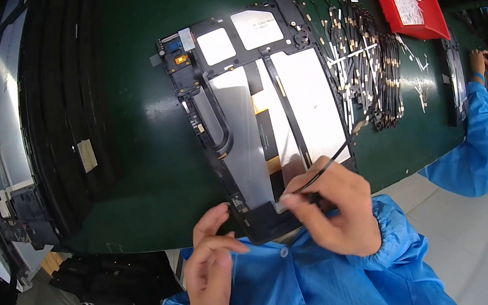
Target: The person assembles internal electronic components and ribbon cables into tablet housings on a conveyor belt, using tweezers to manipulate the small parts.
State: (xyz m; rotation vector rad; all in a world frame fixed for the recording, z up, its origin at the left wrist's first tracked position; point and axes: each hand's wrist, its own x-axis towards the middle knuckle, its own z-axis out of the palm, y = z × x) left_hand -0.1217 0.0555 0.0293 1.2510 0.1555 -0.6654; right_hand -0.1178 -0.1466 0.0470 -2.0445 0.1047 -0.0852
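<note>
Before me lies an opened tablet-like device, a black frame with shiny silver panels, tilted slightly on the green table. My right hand is over its near end, thumb and forefinger pinched on a thin black cable. A small pale piece shows at those fingertips; what it is I cannot make out. From the pinch the cable runs up and right toward a pile of strips. My left hand hovers beside the device's near left corner, fingers apart and loosely bent, holding nothing.
Several narrow black-and-white strips lie piled right of the device. Beyond is a red bin of white pieces. Similar black frames stand in a row at left, with more below the table's edge. A blue-sleeved person works at right.
</note>
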